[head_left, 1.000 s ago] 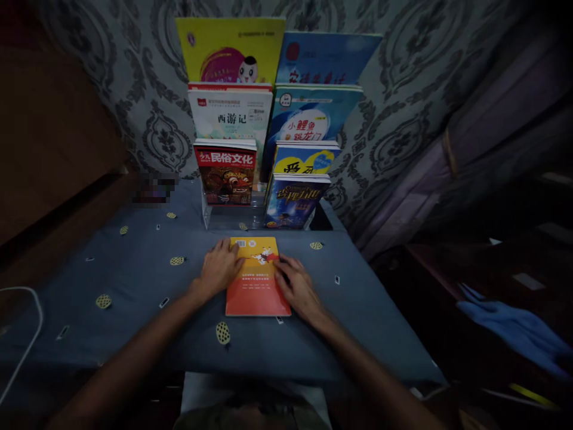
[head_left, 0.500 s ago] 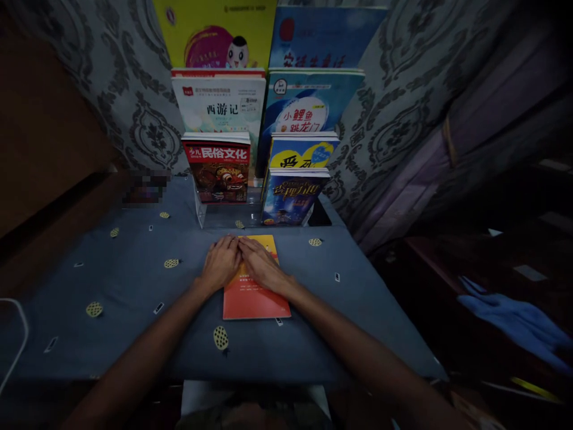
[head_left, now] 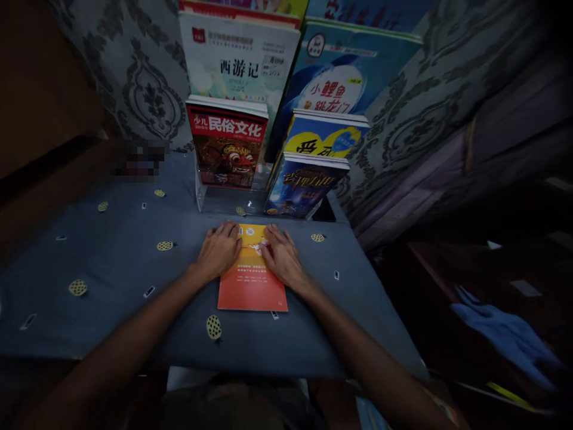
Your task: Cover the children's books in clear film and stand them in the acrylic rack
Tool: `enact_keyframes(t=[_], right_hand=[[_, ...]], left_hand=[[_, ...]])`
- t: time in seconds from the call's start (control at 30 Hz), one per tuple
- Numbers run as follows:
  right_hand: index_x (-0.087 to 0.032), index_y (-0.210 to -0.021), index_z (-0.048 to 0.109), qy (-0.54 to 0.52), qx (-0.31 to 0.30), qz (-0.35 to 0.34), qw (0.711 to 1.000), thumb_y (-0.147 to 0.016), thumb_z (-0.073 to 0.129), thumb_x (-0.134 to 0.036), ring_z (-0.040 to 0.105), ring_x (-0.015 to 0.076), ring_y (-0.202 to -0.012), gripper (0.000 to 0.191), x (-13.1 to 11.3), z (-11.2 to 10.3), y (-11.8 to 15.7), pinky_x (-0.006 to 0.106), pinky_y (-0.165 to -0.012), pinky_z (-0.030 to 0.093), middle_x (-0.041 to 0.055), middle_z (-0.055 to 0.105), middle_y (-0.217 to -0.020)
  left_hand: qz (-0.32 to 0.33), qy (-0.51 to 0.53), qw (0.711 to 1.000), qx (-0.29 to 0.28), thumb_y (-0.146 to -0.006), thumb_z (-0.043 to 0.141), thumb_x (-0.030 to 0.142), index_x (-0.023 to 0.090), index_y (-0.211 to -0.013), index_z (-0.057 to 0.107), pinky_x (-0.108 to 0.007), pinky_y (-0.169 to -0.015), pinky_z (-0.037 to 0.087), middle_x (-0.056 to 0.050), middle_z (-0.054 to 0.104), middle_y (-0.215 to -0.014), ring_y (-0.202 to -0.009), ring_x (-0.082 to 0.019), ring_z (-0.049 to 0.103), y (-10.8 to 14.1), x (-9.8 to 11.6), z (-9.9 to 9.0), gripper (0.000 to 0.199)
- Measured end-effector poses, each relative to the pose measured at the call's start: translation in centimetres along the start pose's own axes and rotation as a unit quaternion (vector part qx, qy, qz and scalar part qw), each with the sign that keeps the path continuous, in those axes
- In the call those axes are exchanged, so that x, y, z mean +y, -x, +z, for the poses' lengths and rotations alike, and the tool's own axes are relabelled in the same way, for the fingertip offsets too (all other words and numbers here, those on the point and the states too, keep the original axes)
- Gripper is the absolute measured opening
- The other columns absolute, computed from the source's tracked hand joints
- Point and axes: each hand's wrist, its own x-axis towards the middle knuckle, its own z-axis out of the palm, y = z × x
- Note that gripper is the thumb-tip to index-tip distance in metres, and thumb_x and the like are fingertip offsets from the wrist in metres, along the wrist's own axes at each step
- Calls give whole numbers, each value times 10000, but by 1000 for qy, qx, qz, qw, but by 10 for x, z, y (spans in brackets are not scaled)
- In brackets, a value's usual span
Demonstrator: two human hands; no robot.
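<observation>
A thin book with a yellow-to-red cover lies flat on the blue tablecloth, its print facing away from me. My left hand rests along its upper left edge, fingers extended and partly over the side. On the upper right edge lies my right hand, its fingers spread and the thumb on the cover. Neither hand lifts the book. Just beyond my fingertips stands a clear stepped book rack, with a red-and-brown book on the left and a dark blue book at the front right.
Behind, a white book, a teal book and a yellow-blue book fill higher tiers. Patterned curtain hangs at the back. The tablecloth has pineapple prints. A blue cloth lies off to the right.
My hands have moved apart, from meeting at the book's top middle to its left and right edges, uncovering more of the cover. The camera has tilted and moved closer to the rack.
</observation>
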Motion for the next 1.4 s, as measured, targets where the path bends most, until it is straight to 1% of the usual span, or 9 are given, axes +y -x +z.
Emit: enact_keyframes(t=[0.07,0.2,0.4,0.67,0.97,1.1,1.2,1.3,1.4], right_hand=[[-130,-1384,573,-8,5,10,1000,-972,480,-329,474,319,-1412,467,5,-2,1,588,-1199,297,189,561,-1462],[-108,-1355,607,-51,3,20,998,-957,495,-349,515,311,-1379,479,14,-3,0,535,-1169,382,194,556,-1464],[-159,-1281,672,-124,22,25,992,-949,505,-331,576,276,-1322,409,26,-5,-3,498,-1137,439,142,620,-1411],[-182,-1225,702,-145,48,26,988,-942,491,-274,597,258,-1291,365,30,-1,-4,484,-1119,455,118,658,-1366],[-195,-1250,681,-151,36,3,988,-941,488,-274,578,255,-1305,373,38,-1,-9,475,-1118,446,106,630,-1397],[-190,-1201,700,-158,53,9,986,-965,458,-306,645,249,-1192,357,39,-7,-11,429,-1041,501,104,705,-1261],[-207,-1192,699,-166,87,65,980,-983,452,-370,707,243,-1024,363,42,-15,-11,403,-925,557,77,765,-1074],[-187,-1211,682,-196,102,124,967,-993,431,-414,734,228,-785,403,43,-20,-9,378,-776,591,55,769,-839],[-176,-1206,679,-223,86,137,961,-1001,418,-430,710,196,-639,417,40,-22,-4,340,-692,587,25,735,-712]], left_hand=[[-2,3,1000,-4,-998,399,239,127,-1340,555,-440,-1062,434,-160,556,-1448,-1325,-279,520,0,0,0,392],[-9,10,1000,-10,-999,397,247,128,-1347,550,-451,-1079,423,-161,553,-1449,-1320,-279,523,-1,-1,1,398],[-7,17,1000,8,-993,391,243,146,-1353,560,-437,-1091,418,-142,545,-1468,-1348,-269,502,0,-3,5,410],[-11,21,1000,5,-994,396,251,135,-1364,551,-421,-1107,396,-140,535,-1483,-1381,-268,479,1,-3,6,417],[6,14,1000,6,-991,374,242,115,-1376,546,-434,-1094,415,-156,526,-1493,-1401,-274,466,0,-4,8,440],[24,-6,999,-21,-1004,348,225,115,-1392,529,-471,-1137,370,-148,491,-1525,-1436,-273,418,-7,-7,9,442],[51,-26,997,-44,-1014,354,228,158,-1384,543,-501,-1143,352,-133,453,-1551,-1463,-283,361,-18,-11,5,421],[84,-59,993,-62,-1004,380,210,205,-1371,562,-498,-1072,409,-143,495,-1481,-1375,-314,435,-30,-9,-3,410],[95,-94,988,-79,-975,387,141,171,-1339,584,-450,-983,456,-170,567,-1319,-1225,-315,522,-35,3,-11,415]])
